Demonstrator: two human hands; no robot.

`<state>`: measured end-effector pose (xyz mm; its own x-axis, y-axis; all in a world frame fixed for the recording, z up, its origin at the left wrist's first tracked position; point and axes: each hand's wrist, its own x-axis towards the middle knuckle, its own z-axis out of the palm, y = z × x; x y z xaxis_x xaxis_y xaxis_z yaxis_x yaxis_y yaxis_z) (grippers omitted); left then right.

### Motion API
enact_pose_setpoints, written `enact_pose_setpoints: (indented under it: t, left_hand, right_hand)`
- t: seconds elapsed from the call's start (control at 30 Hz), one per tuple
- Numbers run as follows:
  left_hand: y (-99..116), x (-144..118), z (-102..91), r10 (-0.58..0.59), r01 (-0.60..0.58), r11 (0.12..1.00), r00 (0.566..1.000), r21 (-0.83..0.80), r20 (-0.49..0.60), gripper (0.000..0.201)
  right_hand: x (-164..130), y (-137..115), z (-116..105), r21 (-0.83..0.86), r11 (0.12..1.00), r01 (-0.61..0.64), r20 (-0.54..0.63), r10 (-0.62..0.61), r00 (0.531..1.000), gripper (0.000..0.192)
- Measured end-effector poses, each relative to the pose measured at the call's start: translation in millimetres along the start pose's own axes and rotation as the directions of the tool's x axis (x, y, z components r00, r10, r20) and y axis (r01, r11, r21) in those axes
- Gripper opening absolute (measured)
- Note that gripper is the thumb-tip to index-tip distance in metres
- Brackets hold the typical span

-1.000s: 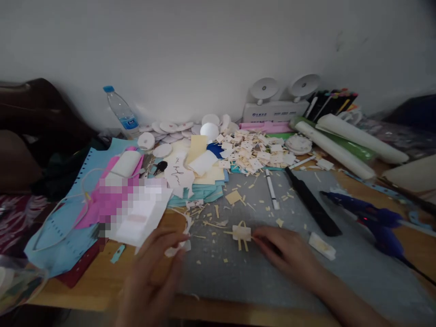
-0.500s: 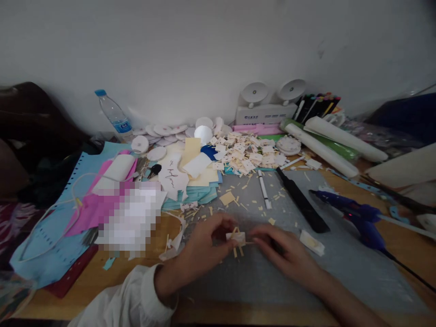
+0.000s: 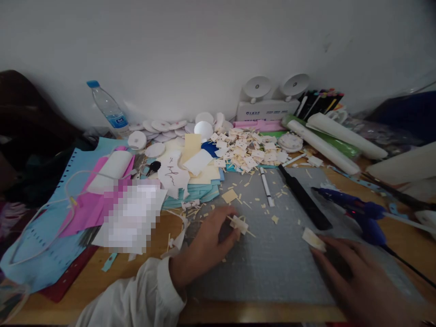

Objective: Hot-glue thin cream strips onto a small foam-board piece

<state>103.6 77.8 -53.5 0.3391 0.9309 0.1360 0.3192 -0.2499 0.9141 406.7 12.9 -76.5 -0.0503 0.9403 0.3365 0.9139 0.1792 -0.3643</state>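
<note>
My right hand [image 3: 354, 277] is nearest the camera, low on the grey cutting mat [image 3: 272, 268], fingers loosely spread and lying flat, the fingertips touching the small cream foam block [image 3: 313, 239] at the mat's right side; it holds nothing that I can see. A little farther in, my left hand [image 3: 207, 240] comes out of a white sleeve [image 3: 136, 299] and pinches the tiny cream paper piece [image 3: 240, 224] between thumb and fingers, lifted just clear of the mat near its middle. I judge this piece to be almost weightless and quite fragile: thin card with slim strips sticking out of a small square body, which would bend or tear if I squeezed them. The square body looks like the place to grip, lightly, at its edges, leaving the strips free. Beyond it lie scattered offcuts, a white pen [image 3: 266, 186] and a black ruler-like bar [image 3: 304, 196], with a blue glue gun [image 3: 354, 212] off to the right. Farther back sits a heap of similar cream pieces [image 3: 250, 152], stacked coloured paper [image 3: 194, 181], white rolls [image 3: 327, 145], a water bottle [image 3: 108, 109] and markers [image 3: 322, 100] against the wall.
</note>
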Motion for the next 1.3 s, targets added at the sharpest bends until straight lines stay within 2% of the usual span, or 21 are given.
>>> enact_pose_setpoints:
  t: [0.17, 0.23, 0.33, 0.4, 0.47, 0.53, 0.63, 0.73, 0.8, 0.9, 1.03, 1.2, 1.3]
  left_hand:
    - [2.8, -5.4, -6.3, 0.171, -0.156, 0.981, 0.977, 0.117, -0.129, 0.028]
    - [5.7, -7.8, -7.4, 0.229, -0.210, 0.969, 0.961, 0.126, -0.155, 0.026]
    - [12.6, -12.0, -8.3, 0.258, -0.255, 0.966, 0.955, 0.042, -0.146, 0.023]
    - [17.2, -14.5, -8.6, 0.237, -0.245, 0.967, 0.965, -0.064, -0.115, 0.021]
    - [20.0, -15.6, -8.4, 0.163, -0.173, 0.953, 0.985, -0.249, -0.060, 0.014]
    - [20.2, -14.9, -7.2, 0.040, -0.006, 0.879, 0.997, -0.477, 0.061, 0.009]
    - [17.4, -12.1, -4.2, -0.084, 0.270, 0.653, 0.954, -0.707, 0.286, 0.017]
    - [14.8, -10.8, -1.4, -0.092, 0.404, 0.418, 0.910, -0.814, 0.404, 0.025]
    - [14.4, -11.3, -0.6, -0.101, 0.446, 0.338, 0.893, -0.829, 0.439, 0.025]
    - [15.2, -12.5, -1.3, -0.128, 0.477, 0.264, 0.879, -0.838, 0.460, 0.022]
    - [14.9, -13.0, -3.4, -0.163, 0.512, 0.151, 0.857, -0.846, 0.490, 0.024]
    - [10.8, -13.6, -2.7, -0.172, 0.522, 0.113, 0.848, -0.846, 0.501, 0.028]
    - [9.4, -13.6, -2.0, -0.169, 0.529, 0.087, 0.843, -0.844, 0.511, 0.028]
  right_hand:
    - [7.5, 4.6, -2.2, -0.045, 0.998, -0.041, 0.107, 0.046, 0.993, 0.029]
    - [9.5, 0.0, -2.9, -0.026, 0.993, -0.119, 0.138, 0.121, 0.983, 0.029]
    - [10.4, -12.8, -3.0, 0.071, 0.953, -0.295, 0.239, 0.271, 0.932, 0.031]
    - [12.4, -25.0, -4.1, 0.185, 0.923, -0.338, 0.282, 0.280, 0.918, 0.031]
    - [17.8, -40.3, -6.5, 0.329, 0.886, -0.328, 0.278, 0.240, 0.930, 0.029]
    - [26.9, -58.3, -9.4, 0.465, 0.830, -0.309, 0.296, 0.184, 0.937, 0.027]
    - [44.5, -87.0, -12.3, 0.577, 0.769, -0.275, 0.354, 0.068, 0.933, 0.021]
    - [60.6, -110.8, -11.1, 0.648, 0.718, -0.252, 0.407, -0.047, 0.912, 0.016]
    - [67.9, -121.0, -8.3, 0.669, 0.696, -0.260, 0.454, -0.106, 0.885, 0.013]
    - [72.6, -127.6, -3.8, 0.690, 0.673, -0.268, 0.489, -0.160, 0.858, 0.009]
    - [72.6, -128.3, -1.7, 0.705, 0.673, -0.224, 0.443, -0.172, 0.880, 0.007]
    - [71.5, -128.0, -0.6, 0.683, 0.727, -0.073, 0.340, -0.228, 0.913, 0.007]
    - [70.4, -128.1, 1.8, 0.652, 0.757, 0.038, 0.252, -0.264, 0.931, 0.015]
